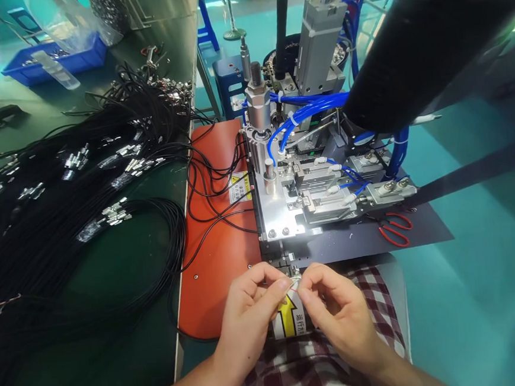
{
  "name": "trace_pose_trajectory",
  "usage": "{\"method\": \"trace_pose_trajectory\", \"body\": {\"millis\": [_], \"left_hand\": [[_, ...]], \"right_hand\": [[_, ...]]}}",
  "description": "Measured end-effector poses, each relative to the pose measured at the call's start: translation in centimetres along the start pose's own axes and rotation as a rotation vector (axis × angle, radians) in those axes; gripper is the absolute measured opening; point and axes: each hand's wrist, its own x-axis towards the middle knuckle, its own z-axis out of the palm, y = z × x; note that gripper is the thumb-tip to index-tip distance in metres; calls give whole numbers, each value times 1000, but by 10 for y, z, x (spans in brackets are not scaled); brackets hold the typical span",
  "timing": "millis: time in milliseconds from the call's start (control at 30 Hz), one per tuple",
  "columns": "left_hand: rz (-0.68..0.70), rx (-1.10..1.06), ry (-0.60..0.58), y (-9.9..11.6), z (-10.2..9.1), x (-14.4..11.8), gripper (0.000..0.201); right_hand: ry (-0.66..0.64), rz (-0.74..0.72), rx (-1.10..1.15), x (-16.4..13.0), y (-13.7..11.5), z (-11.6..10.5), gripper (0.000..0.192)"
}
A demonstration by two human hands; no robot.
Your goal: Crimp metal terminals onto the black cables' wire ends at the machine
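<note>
Both hands meet at the front end of a metal machine (281, 215), over a label with a yellow arrow (287, 318). My left hand (255, 306) is closed, thumb and index finger pinching thin wires (294, 285), one of them reddish. From the other side my right hand (338, 311) pinches the same fine wires between thumb and fingertip. A small metal fitting (295, 270) sits just beyond the fingertips. Where the wires run behind the fingers is hidden.
Black cables (171, 235) with silver connectors (116, 211) cover the table at left. Some cables cross an orange-red panel (220, 291) beside the machine. Red-handled pliers or cutters (396, 229) lie at right. A black lamp-like cylinder (407, 50) overhangs; a blue bin (55, 60) stands behind.
</note>
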Motion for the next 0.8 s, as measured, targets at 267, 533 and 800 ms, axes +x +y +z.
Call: {"method": "trace_pose_trajectory", "body": {"millis": [267, 533, 800], "left_hand": [[-47, 66, -16, 4, -1, 1, 23], [32, 241, 41, -1, 2, 1, 20], [15, 234, 22, -2, 1, 2, 21]], "right_hand": [[13, 73, 68, 0, 11, -3, 14], [-32, 129, 36, 17, -10, -14, 14], [-91, 286, 199, 14, -2, -12, 18]]}}
